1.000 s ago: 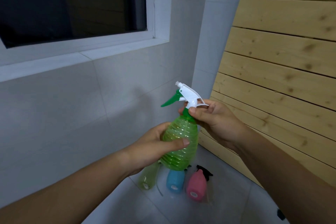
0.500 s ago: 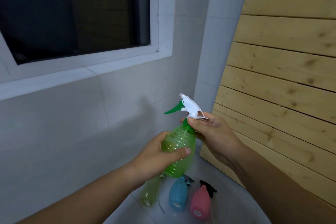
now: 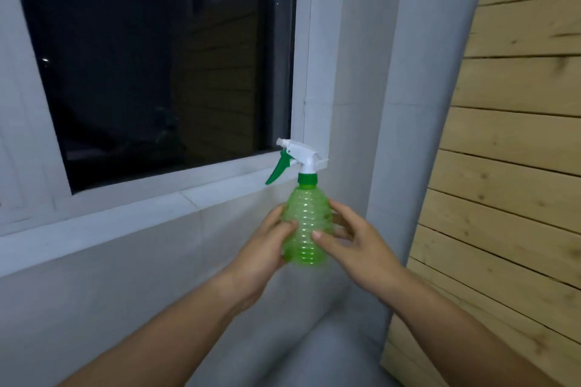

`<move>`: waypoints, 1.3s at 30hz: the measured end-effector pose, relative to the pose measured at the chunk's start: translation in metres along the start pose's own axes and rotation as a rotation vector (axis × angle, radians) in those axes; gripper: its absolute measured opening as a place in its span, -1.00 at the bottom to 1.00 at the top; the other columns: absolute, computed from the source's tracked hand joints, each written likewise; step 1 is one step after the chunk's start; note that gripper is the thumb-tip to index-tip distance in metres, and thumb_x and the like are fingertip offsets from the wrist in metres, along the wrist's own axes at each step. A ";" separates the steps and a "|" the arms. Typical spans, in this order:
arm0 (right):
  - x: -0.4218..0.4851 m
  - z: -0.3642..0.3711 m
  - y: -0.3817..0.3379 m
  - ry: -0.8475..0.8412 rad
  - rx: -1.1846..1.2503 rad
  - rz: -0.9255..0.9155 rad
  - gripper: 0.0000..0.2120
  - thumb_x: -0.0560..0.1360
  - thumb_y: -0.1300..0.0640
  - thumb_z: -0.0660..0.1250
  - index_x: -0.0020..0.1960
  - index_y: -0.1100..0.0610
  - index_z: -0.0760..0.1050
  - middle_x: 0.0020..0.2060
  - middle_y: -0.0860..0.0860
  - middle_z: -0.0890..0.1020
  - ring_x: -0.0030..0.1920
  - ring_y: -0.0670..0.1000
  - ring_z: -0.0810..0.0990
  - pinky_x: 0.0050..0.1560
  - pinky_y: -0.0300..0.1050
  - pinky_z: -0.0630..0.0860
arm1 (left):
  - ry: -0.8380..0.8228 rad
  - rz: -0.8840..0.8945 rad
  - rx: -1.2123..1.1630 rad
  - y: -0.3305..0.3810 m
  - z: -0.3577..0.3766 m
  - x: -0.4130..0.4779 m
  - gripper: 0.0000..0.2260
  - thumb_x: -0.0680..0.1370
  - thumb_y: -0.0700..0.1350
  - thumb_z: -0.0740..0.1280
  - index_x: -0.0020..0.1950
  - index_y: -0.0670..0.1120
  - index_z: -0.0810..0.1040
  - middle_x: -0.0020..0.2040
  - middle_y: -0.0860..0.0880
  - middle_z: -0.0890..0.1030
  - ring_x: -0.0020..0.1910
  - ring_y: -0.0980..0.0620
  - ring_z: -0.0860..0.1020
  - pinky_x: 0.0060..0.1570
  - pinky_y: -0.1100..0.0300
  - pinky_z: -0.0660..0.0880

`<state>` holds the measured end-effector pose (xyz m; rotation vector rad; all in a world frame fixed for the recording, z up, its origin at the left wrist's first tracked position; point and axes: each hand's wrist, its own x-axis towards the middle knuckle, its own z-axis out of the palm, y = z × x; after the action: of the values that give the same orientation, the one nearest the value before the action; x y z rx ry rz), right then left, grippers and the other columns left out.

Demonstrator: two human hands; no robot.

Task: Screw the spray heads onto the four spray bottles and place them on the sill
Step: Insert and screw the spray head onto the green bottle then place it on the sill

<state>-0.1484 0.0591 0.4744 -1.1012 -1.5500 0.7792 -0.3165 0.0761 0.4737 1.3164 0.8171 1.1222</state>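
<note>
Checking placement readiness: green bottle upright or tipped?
Upright: green bottle stands vertical between both hands, spray head on top.

Both hands (image 3: pixel 314 245) raised, fingers (image 3: pixel 323 237) curled.

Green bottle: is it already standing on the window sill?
No, the green bottle is held upright in the air between the left hand and right hand, in front of the sill.

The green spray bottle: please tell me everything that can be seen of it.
The green spray bottle looks like translucent plastic, with a ribbed, pear-shaped body. It carries a dark green collar, a white spray head and a green trigger pointing left. It stands upright in the air, in front of the sill. The left hand and right hand hold its lower body from both sides.
</note>
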 end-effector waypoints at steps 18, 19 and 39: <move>0.231 0.024 0.047 0.107 0.020 -0.024 -0.63 0.53 0.25 0.36 0.32 0.18 0.44 0.20 0.02 0.58 -0.10 -0.20 0.62 -0.25 -0.44 0.54 | 0.231 0.136 0.363 0.030 -0.071 0.219 -0.79 0.61 -0.22 0.36 0.24 -0.14 0.61 0.15 -0.23 0.70 0.13 -0.21 0.68 0.26 -0.12 0.57; 0.234 0.025 0.050 0.109 0.000 -0.035 -0.63 0.54 0.25 0.36 0.33 0.20 0.44 0.21 0.02 0.57 -0.13 -0.23 0.60 -0.27 -0.48 0.52 | 0.250 0.132 0.375 0.028 -0.071 0.222 -0.80 0.60 -0.21 0.38 0.22 -0.12 0.62 0.14 -0.22 0.71 0.14 -0.21 0.68 0.26 -0.13 0.57; 0.226 0.022 0.059 0.173 -0.166 -0.003 -0.35 0.48 0.13 0.45 0.49 0.05 0.26 0.46 0.01 0.38 0.41 0.07 0.42 0.34 0.03 0.45 | 0.440 0.071 0.434 0.032 -0.071 0.212 -0.39 0.57 0.02 0.43 0.55 -0.15 0.35 0.49 -0.17 0.46 0.42 -0.17 0.47 0.43 -0.04 0.41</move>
<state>-0.1646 0.2921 0.5002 -1.2536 -1.4884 0.5450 -0.3252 0.2955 0.5251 1.4782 1.4078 1.3657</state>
